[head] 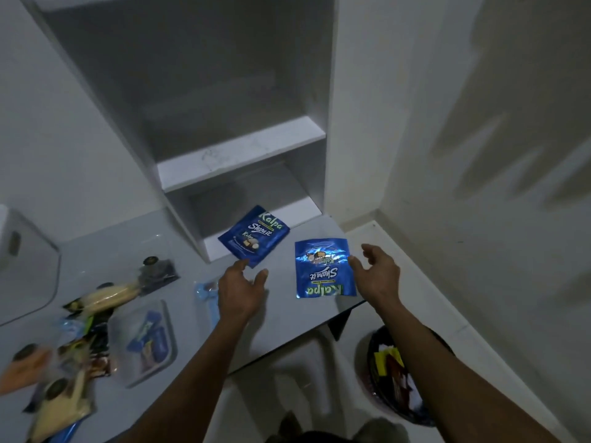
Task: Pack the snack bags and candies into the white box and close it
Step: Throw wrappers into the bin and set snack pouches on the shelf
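Two blue Kalpa snack bags lie on the grey table (281, 318). One blue bag (254, 236) leans at the foot of the shelf unit; my left hand (241, 290) hovers just below it, fingers relaxed, fingertips at its lower corner. The other blue bag (323, 270) lies flat near the table's right edge, upside down to me. My right hand (377, 271) is spread beside its right edge, thumb close to the bag, holding nothing. More snack packets (105, 297) and candies lie at the left. A white box edge (19, 251) shows at far left.
A white shelf unit (240, 158) stands on the table's back. A clear tray (144, 343) with blue wrappers sits left of my left arm. A bin (396, 375) with rubbish stands on the floor below the table's right edge. A wall rises at right.
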Demonstrator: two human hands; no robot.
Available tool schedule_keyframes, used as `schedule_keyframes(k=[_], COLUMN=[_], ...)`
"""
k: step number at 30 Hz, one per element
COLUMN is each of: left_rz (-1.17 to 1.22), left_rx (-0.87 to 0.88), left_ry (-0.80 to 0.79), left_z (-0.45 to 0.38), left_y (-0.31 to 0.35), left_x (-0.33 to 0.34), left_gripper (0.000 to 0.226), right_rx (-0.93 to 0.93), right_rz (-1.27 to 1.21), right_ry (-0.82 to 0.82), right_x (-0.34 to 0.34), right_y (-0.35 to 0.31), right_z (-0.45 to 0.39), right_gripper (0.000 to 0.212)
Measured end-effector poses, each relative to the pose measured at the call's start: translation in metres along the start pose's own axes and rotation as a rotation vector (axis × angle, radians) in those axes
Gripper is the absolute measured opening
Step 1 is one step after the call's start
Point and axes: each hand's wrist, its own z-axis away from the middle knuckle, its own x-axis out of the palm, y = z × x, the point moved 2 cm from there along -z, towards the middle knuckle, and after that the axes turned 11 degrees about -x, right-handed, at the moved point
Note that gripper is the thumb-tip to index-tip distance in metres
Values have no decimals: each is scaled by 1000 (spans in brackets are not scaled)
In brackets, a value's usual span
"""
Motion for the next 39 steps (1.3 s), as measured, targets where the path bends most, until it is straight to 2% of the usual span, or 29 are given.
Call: schedule_keyframes(k=[6,9,14,21,26,31,34,39], left_rz=[-43,-84,-208,-237,-435,-549,-564,-404], left_rx=[-110,-124,-47,-178,-237,-295,-315,-316], left_ry=[-9,14,58,105,17,-38,-4,66], left_z=[-48,-82,-136,-218,-246,-250,-250,-244], left_y=[0,-2,-12,-14,-19,-20,-22,-22], left_x=[5,17,33,43,53,54,54,52], left_gripper=[55,47,45,31,49,74,74,64], right_rx=[93,100,35,-153,-293,-292,-289,-259], right_rz=[88,140,266,496,649,675,678,703], right_ry=[-31,-75,-205,-416,-519,-545,-566,-533], right_x=[36,51,79,116,133,137,137,135], right_y=[17,26,33,51,68,75,77,74], right_z=[-13,-36,-84,-141,-154,-156,-158,-155], right_gripper=[55,60,63,68,74,69,62,55])
